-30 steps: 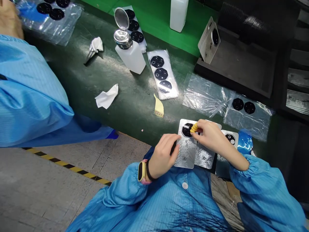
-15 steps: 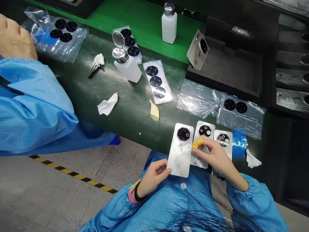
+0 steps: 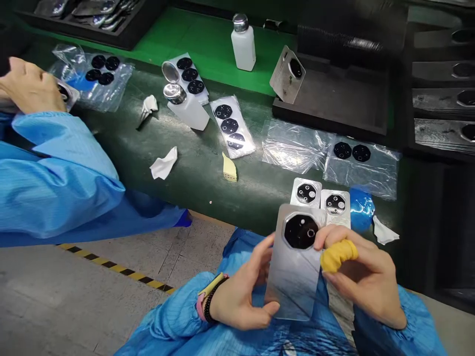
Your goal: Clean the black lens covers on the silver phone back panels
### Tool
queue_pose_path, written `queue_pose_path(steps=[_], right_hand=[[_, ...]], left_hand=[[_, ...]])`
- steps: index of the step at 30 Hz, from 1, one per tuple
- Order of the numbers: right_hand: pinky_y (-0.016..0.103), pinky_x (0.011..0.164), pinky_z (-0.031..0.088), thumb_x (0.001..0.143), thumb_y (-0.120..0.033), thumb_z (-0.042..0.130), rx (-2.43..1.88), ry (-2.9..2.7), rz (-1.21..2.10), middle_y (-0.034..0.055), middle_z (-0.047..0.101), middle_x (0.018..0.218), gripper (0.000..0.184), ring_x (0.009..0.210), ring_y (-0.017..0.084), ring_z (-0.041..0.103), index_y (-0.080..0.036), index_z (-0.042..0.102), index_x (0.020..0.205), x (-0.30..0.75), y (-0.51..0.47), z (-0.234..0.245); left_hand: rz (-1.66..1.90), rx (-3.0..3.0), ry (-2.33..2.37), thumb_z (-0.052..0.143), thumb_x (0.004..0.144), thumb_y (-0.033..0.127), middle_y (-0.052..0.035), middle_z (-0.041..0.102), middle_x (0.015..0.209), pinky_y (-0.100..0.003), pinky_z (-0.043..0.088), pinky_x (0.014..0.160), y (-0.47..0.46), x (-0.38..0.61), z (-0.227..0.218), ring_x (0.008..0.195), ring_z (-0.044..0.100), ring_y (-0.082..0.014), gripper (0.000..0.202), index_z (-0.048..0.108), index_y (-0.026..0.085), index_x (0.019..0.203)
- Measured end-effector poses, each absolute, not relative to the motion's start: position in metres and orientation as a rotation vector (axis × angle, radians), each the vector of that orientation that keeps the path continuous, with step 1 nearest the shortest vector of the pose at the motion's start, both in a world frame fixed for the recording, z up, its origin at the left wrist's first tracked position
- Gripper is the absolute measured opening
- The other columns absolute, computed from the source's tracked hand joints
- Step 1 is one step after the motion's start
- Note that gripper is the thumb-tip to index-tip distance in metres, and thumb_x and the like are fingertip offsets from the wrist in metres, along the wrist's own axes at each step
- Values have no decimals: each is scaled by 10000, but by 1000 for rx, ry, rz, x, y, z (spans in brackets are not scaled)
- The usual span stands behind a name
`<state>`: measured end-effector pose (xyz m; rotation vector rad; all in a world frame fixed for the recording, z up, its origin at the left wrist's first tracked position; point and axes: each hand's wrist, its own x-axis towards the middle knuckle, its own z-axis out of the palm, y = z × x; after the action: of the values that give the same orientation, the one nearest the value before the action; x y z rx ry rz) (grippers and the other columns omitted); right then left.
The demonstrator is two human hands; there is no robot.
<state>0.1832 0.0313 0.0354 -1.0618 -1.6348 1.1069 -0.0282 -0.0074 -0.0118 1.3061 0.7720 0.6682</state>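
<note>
I hold a silvery phone back cover (image 3: 291, 282) upright in front of my body. Near its top sits a black octagonal camera plate (image 3: 300, 231) with small holes. My left hand (image 3: 247, 291) is closed on the cover's left side, its thumb across the lower front. At the upper right edge, beside the plate, are the bent fingers of my right hand (image 3: 361, 272); a yellow finger cot (image 3: 338, 255) is on one finger. Just beyond, two more phone back covers, the left one (image 3: 306, 192) and the right one (image 3: 335, 202), lie on the bench, partly hidden.
A co-worker's hand (image 3: 35, 89) is at the far left. On the bench (image 3: 193, 168) stand white dispenser bottles (image 3: 190, 111), bags of black plates (image 3: 232, 126), a yellow scrap (image 3: 229, 168) and white wipes (image 3: 164, 163). A black tray (image 3: 341, 104) lies at the back right.
The cover has come down and closer to me, tilting upright. My right hand has moved from the neighbouring cover to the held cover's right edge. The co-worker's hand has shifted lower.
</note>
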Motion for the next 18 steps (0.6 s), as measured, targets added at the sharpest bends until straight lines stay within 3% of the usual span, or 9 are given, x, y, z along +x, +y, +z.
queue_pose_path(steps=[2,3,6,9,13,18], right_hand=[[301,556,522,750,-87,621,-1006,-1656,1136,5,561,671,147,674,176,597,-227,590,713,183,26,38],[297,554,514,741,-76,619,-998,-1660,1153,2,547,666,155,672,172,588,-226,587,719,182,23,39],[299,562,501,761,-104,619,-1004,-1643,1208,-5,503,658,136,676,170,579,-228,579,723,182,16,41],[289,515,467,846,-259,603,-989,-1573,1243,-13,451,615,169,639,164,556,-231,552,688,183,13,44],[275,450,401,873,-418,578,-1029,-1476,1270,-19,410,566,332,565,148,495,-228,495,613,184,11,48],[264,457,386,878,-433,570,-1038,-1454,1313,-10,482,611,349,574,138,504,-229,483,609,185,10,49]], left_hand=[[758,1330,788,566,860,336,-174,606,1200,-271,563,588,-5,-23,-10,719,676,-172,883,-38,283,1501],[799,1365,801,547,875,309,-176,580,1261,-264,570,587,-3,-21,-9,735,684,-168,906,-115,310,1494],[893,1540,832,490,927,289,-146,557,1334,-281,602,717,6,-15,-2,920,696,-200,754,27,308,1521],[930,1682,882,468,950,352,-121,508,1407,-335,564,920,13,-12,7,1172,606,-251,652,169,256,1522],[927,1705,959,479,939,408,-115,524,1393,-335,585,888,12,-12,11,1167,609,-261,662,211,222,1515],[941,1707,992,505,923,400,-103,549,1367,-345,609,837,9,-12,11,1155,616,-275,653,252,240,1504]])
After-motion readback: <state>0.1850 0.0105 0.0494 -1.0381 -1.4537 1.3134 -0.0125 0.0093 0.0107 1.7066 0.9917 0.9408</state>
